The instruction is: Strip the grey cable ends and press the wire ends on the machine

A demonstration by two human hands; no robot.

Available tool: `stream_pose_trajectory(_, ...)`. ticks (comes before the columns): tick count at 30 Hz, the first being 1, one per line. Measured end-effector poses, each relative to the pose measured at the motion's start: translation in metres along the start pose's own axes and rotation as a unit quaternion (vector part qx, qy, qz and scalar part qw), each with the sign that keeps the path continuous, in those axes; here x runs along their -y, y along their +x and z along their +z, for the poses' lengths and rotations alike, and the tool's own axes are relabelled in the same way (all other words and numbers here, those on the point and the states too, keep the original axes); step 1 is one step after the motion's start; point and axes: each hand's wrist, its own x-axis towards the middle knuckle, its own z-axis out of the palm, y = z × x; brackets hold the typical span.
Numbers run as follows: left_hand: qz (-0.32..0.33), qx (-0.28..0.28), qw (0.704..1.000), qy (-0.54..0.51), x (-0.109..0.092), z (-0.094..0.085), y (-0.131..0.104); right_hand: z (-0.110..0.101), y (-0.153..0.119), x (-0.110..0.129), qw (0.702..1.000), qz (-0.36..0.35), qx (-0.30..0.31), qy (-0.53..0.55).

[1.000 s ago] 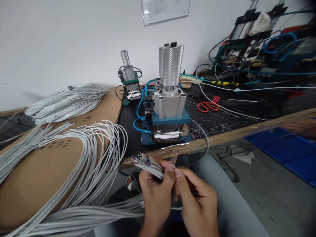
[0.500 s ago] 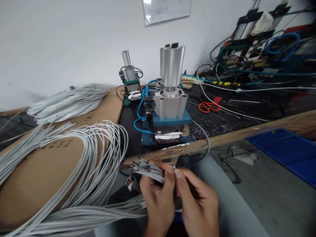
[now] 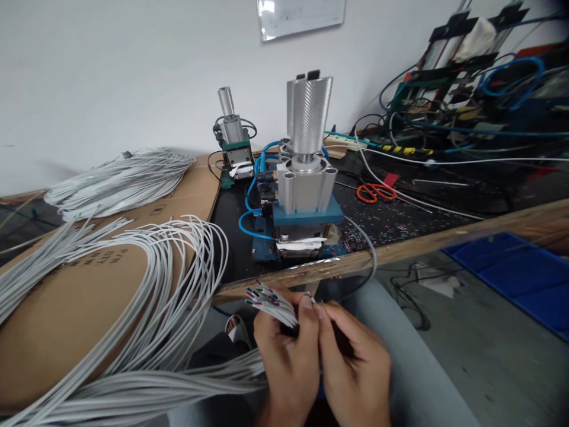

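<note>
My left hand (image 3: 287, 356) is closed around a bundle of grey cables (image 3: 273, 305), whose stripped ends show small coloured wires pointing up and left. Thumb and fingers of my right hand (image 3: 351, 362) pinch a single cable end (image 3: 310, 296) against the left thumb tip. A bit of coloured wire shows above the two thumbs; the rest of that cable is hidden by the fingers. Behind the hands, at the bench edge, stands a pneumatic press (image 3: 306, 178) with a knurled metal cylinder and a blue plate. The long tail of grey cables (image 3: 178, 388) runs off to the left below.
Loops of grey cable (image 3: 155, 261) lie on cardboard (image 3: 89, 308) at left, with another coil (image 3: 124, 184) behind. A smaller press (image 3: 233, 136) stands farther back. Orange-handled scissors (image 3: 376, 193) and wire scraps lie on the black bench top. The wooden bench edge (image 3: 400, 243) crosses in front.
The bundle's wire ends have shifted slightly right and gathered closer together. Both hands stay pinched together at the cable end, with the right hand a little nearer the left. The view has tilted slightly.
</note>
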Motion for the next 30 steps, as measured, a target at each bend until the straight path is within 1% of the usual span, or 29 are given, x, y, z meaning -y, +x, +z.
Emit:
stream_pose_trajectory(3, 0.017, 0.005, 1.000, 0.010, 0.0016, 0.0008, -0.0018, -0.0006, 0.0005, -0.0030, 1.000, -0.027, -0.003, -0.009)
stream_pose_trajectory(6, -0.004, 0.001, 1.000, 0.011, 0.0051, -0.0004, -0.0009, -0.0021, -0.0002, -0.0054, 0.999, -0.034, 0.001, -0.011)
stream_pose_trajectory(10, -0.063, 0.033, 0.997, -0.011, 0.0053, -0.0035, 0.0042, -0.0024, -0.0006, -0.0058, 0.999, -0.044, 0.002, -0.017)
stream_pose_trajectory(12, -0.104, 0.033, 0.994, -0.024, 0.0028, -0.0049, 0.0065, -0.0017, -0.0003, -0.0047, 0.999, -0.040, 0.006, -0.018)
stream_pose_trajectory(15, -0.167, 0.035, 0.984, -0.054, 0.0013, -0.0063, 0.0077, -0.0001, -0.0004, -0.0020, 1.000, -0.007, 0.019, -0.018)
stream_pose_trajectory(18, -0.211, 0.059, 0.970, -0.103, 0.0036, -0.0069, 0.0069, 0.0010, -0.0010, 0.0002, 0.998, 0.043, 0.032, -0.014)
stream_pose_trajectory(20, -0.206, 0.056, 0.972, -0.103, 0.0044, -0.0067, 0.0060, 0.0013, -0.0013, 0.0008, 0.998, 0.061, 0.033, -0.007)
stream_pose_trajectory(23, -0.167, 0.036, 0.983, -0.062, 0.0033, -0.0061, 0.0049, 0.0007, -0.0004, 0.0009, 0.997, 0.068, 0.029, 0.005)
stream_pose_trajectory(25, -0.155, 0.046, 0.985, -0.054, 0.0025, -0.0060, 0.0046, -0.0001, 0.0007, 0.0011, 0.997, 0.068, 0.031, 0.009)
stream_pose_trajectory(27, -0.156, 0.054, 0.984, -0.061, 0.0023, -0.0060, 0.0047, -0.0008, 0.0017, 0.0018, 0.997, 0.072, 0.036, 0.012)
stream_pose_trajectory(30, -0.174, 0.049, 0.980, -0.085, 0.0030, -0.0061, 0.0062, -0.0009, 0.0017, 0.0023, 0.994, 0.097, 0.050, 0.029)
